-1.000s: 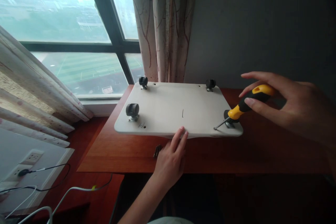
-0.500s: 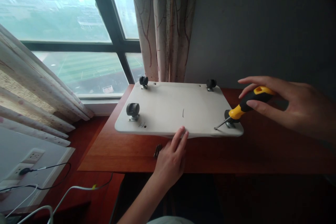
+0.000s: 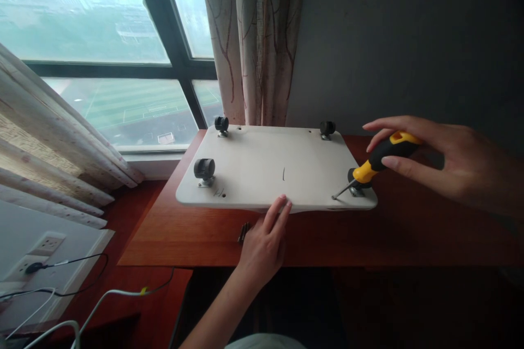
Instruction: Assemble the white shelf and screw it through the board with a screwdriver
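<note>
My right hand [image 3: 440, 155] holds a yellow and black screwdriver [image 3: 380, 158] by its handle, with thumb and fingers around it. The screwdriver slants down to the left, and its tip meets a screw spot at the near right edge of a white board [image 3: 254, 161]. My left hand [image 3: 264, 242] rests two outstretched fingertips on the board's near edge; its thumb is hidden. Black casters stand up from the board's corners: far left [image 3: 221, 124], near left [image 3: 204, 169] and far right [image 3: 327, 128]. The near right caster [image 3: 352, 175] is partly behind the screwdriver.
Several screws [image 3: 243, 232] lie on the reddish wooden table [image 3: 184, 240] left of my left hand. A window [image 3: 114, 103] and curtains [image 3: 256, 38] stand behind and to the left. Cables [image 3: 110, 294] run below the table's left side, near a wall socket [image 3: 47, 245].
The whole view has shifted slightly. My right hand and the screwdriver handle have moved a little, while its tip keeps to the same spot. My left hand stays on the board's edge.
</note>
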### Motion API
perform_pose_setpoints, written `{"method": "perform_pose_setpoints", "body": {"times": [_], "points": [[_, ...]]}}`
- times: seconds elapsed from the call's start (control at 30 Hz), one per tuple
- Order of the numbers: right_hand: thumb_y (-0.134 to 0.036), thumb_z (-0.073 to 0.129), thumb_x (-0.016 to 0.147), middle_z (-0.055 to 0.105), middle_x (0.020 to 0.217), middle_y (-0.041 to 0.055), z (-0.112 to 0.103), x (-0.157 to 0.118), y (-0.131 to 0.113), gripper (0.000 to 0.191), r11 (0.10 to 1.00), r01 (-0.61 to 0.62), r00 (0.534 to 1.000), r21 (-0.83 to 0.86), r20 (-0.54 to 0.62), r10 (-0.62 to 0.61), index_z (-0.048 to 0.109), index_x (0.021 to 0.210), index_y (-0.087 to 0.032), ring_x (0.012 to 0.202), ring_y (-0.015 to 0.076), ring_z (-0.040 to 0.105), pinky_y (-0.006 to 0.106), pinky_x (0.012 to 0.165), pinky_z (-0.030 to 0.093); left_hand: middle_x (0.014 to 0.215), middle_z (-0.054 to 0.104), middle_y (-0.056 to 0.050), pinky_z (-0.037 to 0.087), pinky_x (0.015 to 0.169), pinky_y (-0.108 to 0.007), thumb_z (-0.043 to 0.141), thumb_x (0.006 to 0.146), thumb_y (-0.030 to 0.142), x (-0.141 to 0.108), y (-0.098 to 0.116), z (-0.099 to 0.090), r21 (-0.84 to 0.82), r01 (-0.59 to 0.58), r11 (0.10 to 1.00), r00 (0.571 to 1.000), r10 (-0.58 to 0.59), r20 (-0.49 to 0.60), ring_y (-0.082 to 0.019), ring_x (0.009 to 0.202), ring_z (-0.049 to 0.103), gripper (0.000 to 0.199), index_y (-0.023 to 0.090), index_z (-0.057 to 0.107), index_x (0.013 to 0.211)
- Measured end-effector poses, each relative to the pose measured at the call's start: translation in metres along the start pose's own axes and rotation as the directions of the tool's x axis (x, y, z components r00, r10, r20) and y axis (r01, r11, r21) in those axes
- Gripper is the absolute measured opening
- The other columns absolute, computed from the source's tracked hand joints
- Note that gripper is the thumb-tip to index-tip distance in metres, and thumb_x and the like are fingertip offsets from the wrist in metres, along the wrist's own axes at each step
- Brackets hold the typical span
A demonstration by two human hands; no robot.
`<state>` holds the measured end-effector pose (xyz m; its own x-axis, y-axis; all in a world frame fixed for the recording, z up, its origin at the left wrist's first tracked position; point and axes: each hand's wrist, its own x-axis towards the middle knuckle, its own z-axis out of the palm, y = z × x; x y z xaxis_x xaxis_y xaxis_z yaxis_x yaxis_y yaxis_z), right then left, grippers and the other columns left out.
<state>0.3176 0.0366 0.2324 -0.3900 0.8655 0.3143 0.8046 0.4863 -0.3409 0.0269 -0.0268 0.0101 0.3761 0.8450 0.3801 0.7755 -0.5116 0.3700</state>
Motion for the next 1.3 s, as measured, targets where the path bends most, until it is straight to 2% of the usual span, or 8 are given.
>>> {"method": "perform_pose_setpoints", "body": {"times": [0.2,0.3,0.43,0.5,0.67,0.97,1.13,1.3], "points": [[-0.043,0.061,0.09,0.072,0.111,-0.0037,0.002,0.003,0.0,0.044,1.0,0.002,1.0,-0.023,-0.008,-0.002,0.058,0.135,-0.042,0.091,0.0181,0.075,0.022,0.07,0.059,0.169,0.028,-0.011,0.06,0.096,-0.039,0.044,0.098,0.014,0.002,0.008,-0.006,-0.023,0.007,1.0,1.0,-0.007,0.014,-0.028,0.131,0.058,0.072,0.024,0.016,0.164],[-0.046,0.061,0.09,0.072,0.111,-0.0037,0.001,0.003,0.001,0.045,1.0,0.002,1.0,-0.027,-0.001,-0.002,0.057,0.135,-0.043,0.091,0.0186,0.075,0.023,0.071,0.058,0.169,0.025,-0.014,0.061,0.092,-0.037,0.046,0.101,0.018,-0.001,0.009,-0.015,-0.027,0.02,0.999,0.998,-0.022,-0.05,-0.028,0.132,0.058,0.069,0.022,0.017,0.163],[-0.047,0.061,0.091,0.073,0.112,-0.0043,-0.001,0.003,0.002,0.042,0.999,0.006,1.0,-0.04,0.011,-0.006,0.059,0.132,-0.043,0.092,0.0187,0.074,0.023,0.071,0.058,0.168,0.025,-0.02,0.061,0.064,-0.031,0.05,0.101,0.023,-0.009,0.001,-0.026,0.113,0.148,0.983,0.98,-0.131,-0.149,-0.025,0.098,0.073,0.067,0.024,0.022,0.162],[-0.047,0.062,0.09,0.073,0.113,-0.0033,-0.002,0.003,0.002,0.041,0.999,0.007,1.0,-0.041,0.017,-0.006,0.061,0.131,-0.041,0.093,0.0197,0.074,0.025,0.073,0.058,0.167,0.027,-0.021,0.058,0.057,-0.03,0.051,0.1,0.024,-0.013,-0.005,-0.031,0.197,0.213,0.957,0.969,-0.181,-0.17,-0.024,0.091,0.074,0.067,0.023,0.025,0.161],[-0.046,0.062,0.09,0.074,0.116,-0.0002,-0.003,0.005,0.002,0.034,1.0,-0.022,0.999,-0.021,0.035,0.023,0.066,0.122,-0.035,0.098,0.023,0.073,0.027,0.075,0.058,0.165,0.031,-0.02,0.057,0.057,-0.028,0.051,0.098,0.019,-0.018,-0.019,-0.033,0.305,0.225,0.925,0.971,-0.188,-0.146,-0.027,0.104,0.073,0.067,0.023,0.028,0.16],[-0.052,0.063,0.086,0.076,0.101,-0.0006,-0.003,0.006,-0.003,0.03,0.997,-0.073,0.997,-0.037,0.022,0.074,0.068,0.107,-0.031,0.083,0.021,0.072,0.027,0.063,0.049,0.164,0.033,-0.018,0.054,0.051,-0.026,0.051,0.097,0.016,-0.018,-0.024,-0.03,0.33,0.224,0.917,0.972,-0.185,-0.146,-0.025,0.101,0.073,0.06,0.02,0.038,0.156],[-0.053,0.064,0.084,0.075,0.089,-0.0027,0.001,0.007,-0.004,0.03,0.98,-0.097,0.994,-0.176,-0.071,0.085,0.067,0.105,-0.032,0.071,0.0181,0.068,0.026,0.058,0.043,0.164,0.035,-0.019,0.052,0.05,-0.026,0.051,0.098,0.017,-0.018,-0.024,-0.029,0.348,0.22,0.911,0.972,-0.175,-0.155,-0.024,0.092,0.074,0.06,0.02,0.039,0.156],[-0.065,0.062,0.082,0.061,0.062,-0.0043,0.008,0.012,-0.006,0.037,0.941,-0.098,0.985,-0.323,-0.17,0.044,0.063,0.095,-0.03,0.052,0.0159,0.055,0.027,0.054,0.037,0.164,0.034,-0.019,0.051,0.049,-0.026,0.051,0.097,0.016,-0.019,-0.025,-0.029,0.356,0.215,0.909,0.973,-0.169,-0.157,-0.024,0.093,0.074,0.062,0.02,0.037,0.157]]}}
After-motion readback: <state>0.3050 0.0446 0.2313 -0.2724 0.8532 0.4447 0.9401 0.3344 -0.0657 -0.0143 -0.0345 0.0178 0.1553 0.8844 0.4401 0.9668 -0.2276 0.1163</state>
